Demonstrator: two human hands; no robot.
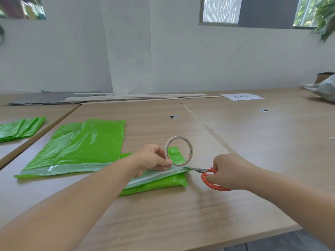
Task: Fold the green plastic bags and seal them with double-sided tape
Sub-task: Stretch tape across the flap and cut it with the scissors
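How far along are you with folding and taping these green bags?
The near bag is folded, with a tape strip along its flap. The left hand holds the tape roll while the right hand's scissors meet the tape. The flat bag and the pile remain.

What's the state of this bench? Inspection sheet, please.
Surface: wood-grain table, seams across it.
Job's things: folded green bag under the hands; flat green bag beside it; spare bags far left.
Clutter: wooden strips, grey sheet, labelled paper, grey bag at the back.
Hands: left hand pinches tape roll upright on the folded bag; right hand grips scissors, tips at the tape.
Cables: nothing seen.
Surroundings: white wall, window, plant.
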